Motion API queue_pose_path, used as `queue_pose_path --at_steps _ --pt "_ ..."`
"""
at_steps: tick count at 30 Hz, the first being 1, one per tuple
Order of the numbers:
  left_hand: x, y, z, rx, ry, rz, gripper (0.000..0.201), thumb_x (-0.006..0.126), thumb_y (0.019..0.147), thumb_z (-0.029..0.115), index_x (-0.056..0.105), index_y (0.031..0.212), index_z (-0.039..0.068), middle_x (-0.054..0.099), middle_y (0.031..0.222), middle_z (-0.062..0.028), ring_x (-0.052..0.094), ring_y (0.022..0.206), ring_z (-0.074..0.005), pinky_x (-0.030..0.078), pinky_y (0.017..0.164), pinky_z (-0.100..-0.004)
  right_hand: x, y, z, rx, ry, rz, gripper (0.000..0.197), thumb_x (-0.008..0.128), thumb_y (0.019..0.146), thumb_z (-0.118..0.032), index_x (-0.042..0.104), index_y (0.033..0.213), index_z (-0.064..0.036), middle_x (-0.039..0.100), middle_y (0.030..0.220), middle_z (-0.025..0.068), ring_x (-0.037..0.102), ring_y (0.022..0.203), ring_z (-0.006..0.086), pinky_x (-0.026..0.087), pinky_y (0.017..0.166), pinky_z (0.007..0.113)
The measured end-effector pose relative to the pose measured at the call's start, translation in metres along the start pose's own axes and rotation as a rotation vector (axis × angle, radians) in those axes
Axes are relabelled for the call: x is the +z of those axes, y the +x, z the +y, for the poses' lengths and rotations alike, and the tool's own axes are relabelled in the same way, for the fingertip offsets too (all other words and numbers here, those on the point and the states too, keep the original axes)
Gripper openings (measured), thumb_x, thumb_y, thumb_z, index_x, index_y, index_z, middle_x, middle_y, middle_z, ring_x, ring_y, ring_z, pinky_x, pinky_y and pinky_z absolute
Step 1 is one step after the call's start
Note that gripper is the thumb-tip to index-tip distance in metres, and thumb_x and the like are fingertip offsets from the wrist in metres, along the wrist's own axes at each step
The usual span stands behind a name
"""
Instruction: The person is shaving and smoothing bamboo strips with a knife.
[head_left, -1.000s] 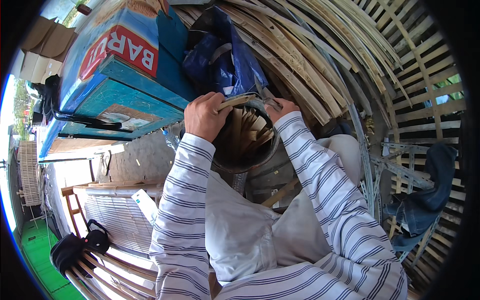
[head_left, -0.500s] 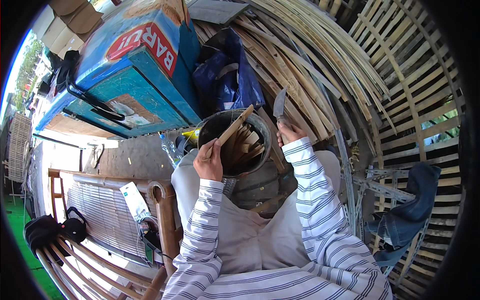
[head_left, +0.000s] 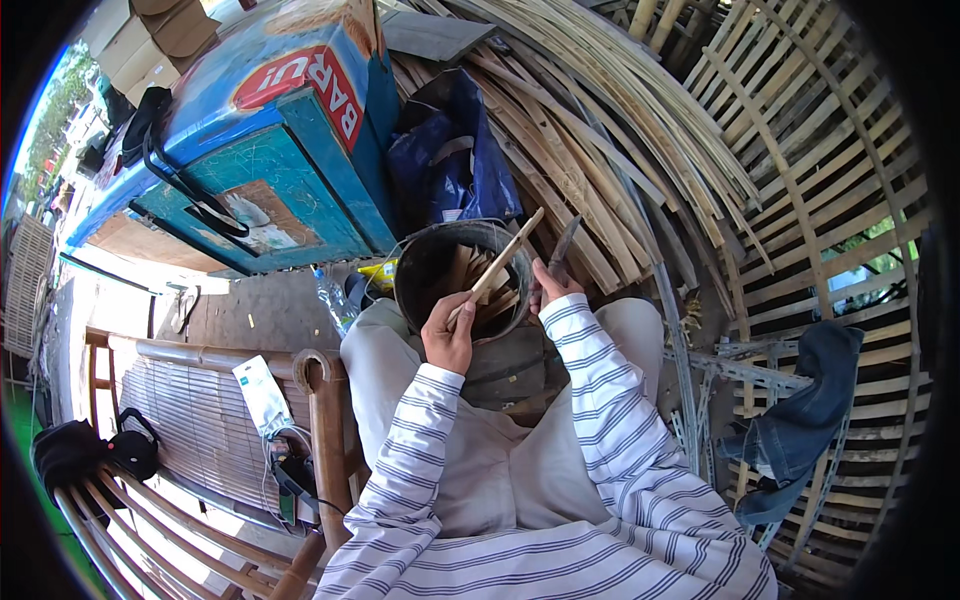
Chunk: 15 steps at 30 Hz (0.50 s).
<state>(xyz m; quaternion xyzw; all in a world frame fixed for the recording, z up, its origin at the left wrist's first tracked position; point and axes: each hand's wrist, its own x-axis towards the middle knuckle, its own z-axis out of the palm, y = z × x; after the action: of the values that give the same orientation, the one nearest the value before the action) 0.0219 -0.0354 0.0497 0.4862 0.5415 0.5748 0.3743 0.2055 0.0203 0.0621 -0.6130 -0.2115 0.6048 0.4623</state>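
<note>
My left hand (head_left: 449,330) is closed round the lower end of a bamboo strip (head_left: 508,252), which slants up to the right over a dark bucket (head_left: 408,285). Several short bamboo pieces (head_left: 462,268) stand inside the bucket. Just right of its rim, my right hand (head_left: 556,285) grips the handle of a knife (head_left: 567,240) with a curved blade pointing up and away. The knife and the strip are close together but apart. The bucket sits between my knees, and my left hand hides part of its near rim.
Long bamboo strips (head_left: 600,150) lie piled beyond the bucket. A blue plastic bag (head_left: 430,165) and a blue wooden box (head_left: 290,180) stand at the far left. Nearer left is a bamboo bench (head_left: 330,430). Jeans (head_left: 825,385) hang on a metal rack (head_left: 745,370) at right.
The right hand has come left and nearer the strip, and the knife has turned more edge-on. The left hand has moved right and slightly lower, carrying the strip, which shows narrower.
</note>
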Motion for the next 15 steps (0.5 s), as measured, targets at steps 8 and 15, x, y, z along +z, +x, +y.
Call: queue_pose_path --at_steps 8,15 --pt "0.018 0.01 0.01 0.616 0.464 -0.286 0.038 0.076 0.068 0.01 0.064 0.103 0.005 0.06 0.112 -0.0117 0.057 0.096 -0.0344 0.05 0.081 -0.0396 0.013 0.045 0.025 -0.158 0.178 0.17 0.048 0.079 0.064 -0.009 0.058 0.105 0.0042 0.062 0.094 0.0088 0.06 0.081 0.0191 0.048 0.074 0.031" --pt "0.019 0.018 -0.005 -0.107 0.261 -0.353 0.089 0.083 0.063 0.029 0.037 0.133 0.0 0.057 0.116 -0.0203 0.058 0.106 -0.0338 0.049 0.089 -0.0393 0.02 0.049 0.02 -0.263 -0.052 0.187 0.048 0.077 0.063 -0.003 0.057 0.106 0.0037 0.063 0.095 0.0091 0.061 0.083 0.0202 0.049 0.075 0.033"
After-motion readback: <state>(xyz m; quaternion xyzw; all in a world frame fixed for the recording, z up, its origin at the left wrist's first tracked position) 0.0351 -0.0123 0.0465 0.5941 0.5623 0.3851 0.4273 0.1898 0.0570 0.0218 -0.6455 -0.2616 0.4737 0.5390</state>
